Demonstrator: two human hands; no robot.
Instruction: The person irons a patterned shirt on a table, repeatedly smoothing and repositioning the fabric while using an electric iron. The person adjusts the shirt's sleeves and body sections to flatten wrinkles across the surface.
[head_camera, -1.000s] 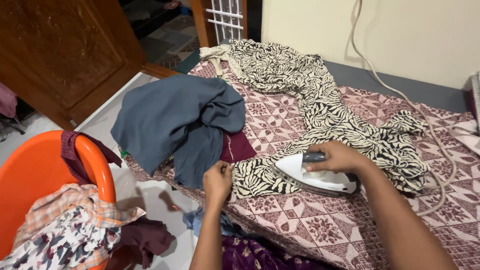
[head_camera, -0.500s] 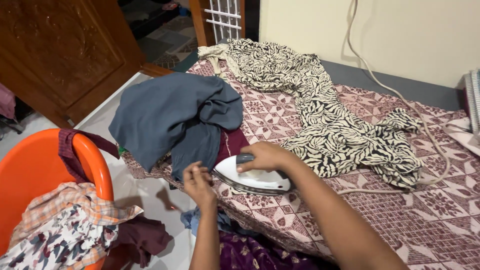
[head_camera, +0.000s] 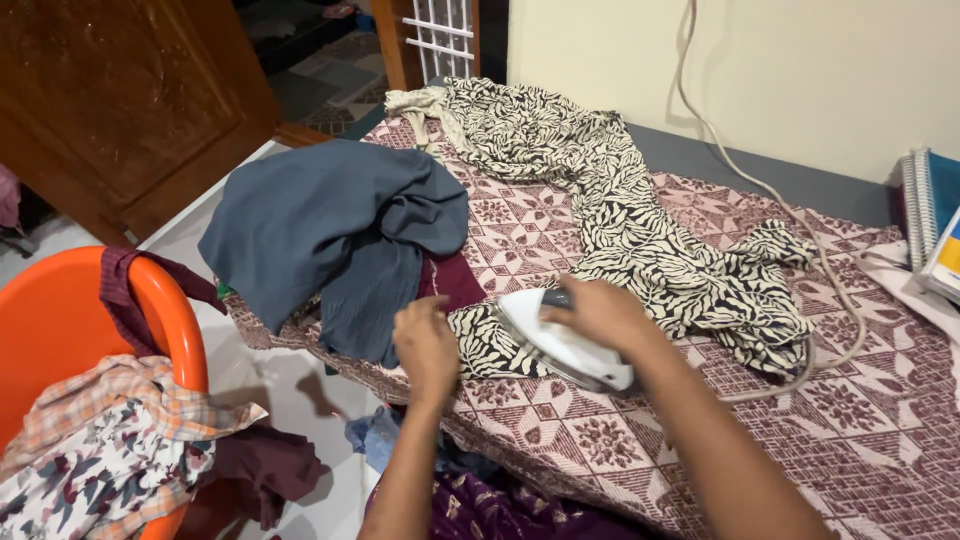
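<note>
mid ironing pass: right hand (head_camera: 598, 312) closed around white iron (head_camera: 560, 345) handle, on the near-left end of the leaf-print cloth (head_camera: 640, 240). left hand (head_camera: 428, 345) fingers curled, pinning cloth edge. next: keep fabric taut.

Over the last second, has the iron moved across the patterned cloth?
Yes. The iron has slid left along the patterned cloth, toward the blue-grey clothes pile, under the right hand.

One head-worn camera looks steeply down, close over the patterned bed cover (head_camera: 600, 440) ahead.
</note>
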